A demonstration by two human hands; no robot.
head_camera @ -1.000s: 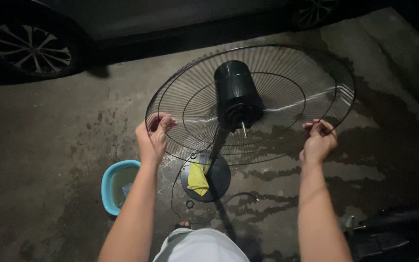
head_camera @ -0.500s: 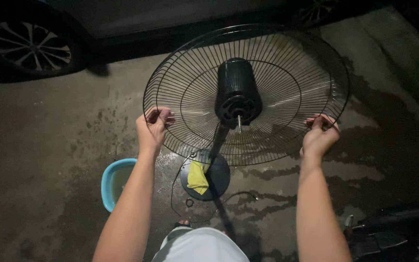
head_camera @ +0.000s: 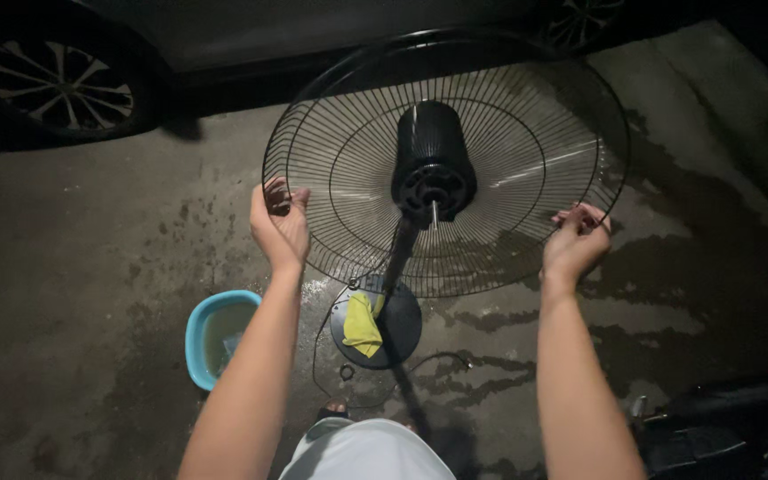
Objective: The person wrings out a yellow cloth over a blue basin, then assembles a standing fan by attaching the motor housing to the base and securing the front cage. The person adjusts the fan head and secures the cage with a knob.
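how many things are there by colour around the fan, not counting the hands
black: 3, grille, motor, base
yellow: 1, cloth
blue: 1, basin
total: 5

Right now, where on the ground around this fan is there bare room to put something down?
Bare concrete lies left of the blue basin, toward the car wheel, and right of the fan base, though wet. It is crowded at the base: yellow cloth, cord, basin. Both hands grip the wire guard.
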